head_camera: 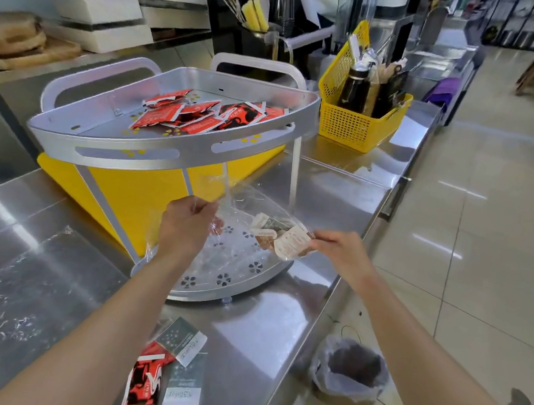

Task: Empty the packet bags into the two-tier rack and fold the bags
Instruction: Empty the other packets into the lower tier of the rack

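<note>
A silver two-tier rack (pixel 171 154) stands on the steel counter. Its top tier holds several red packets (pixel 199 113). Over the lower tier (pixel 229 284) I hold a clear plastic bag (pixel 242 206) with brown and white packets (pixel 280 237) inside. My left hand (pixel 186 223) grips the bag's left edge, and my right hand (pixel 340 249) pinches its right end by the packets. Another clear bag (pixel 16 290) lies flat on the counter to the left.
Loose red and grey-green packets (pixel 170 368) lie near the counter's front edge. A yellow basket (pixel 358 119) with bottles stands behind the rack, and a yellow board (pixel 146 195) leans under it. A lined bin (pixel 351 368) sits on the floor to the right.
</note>
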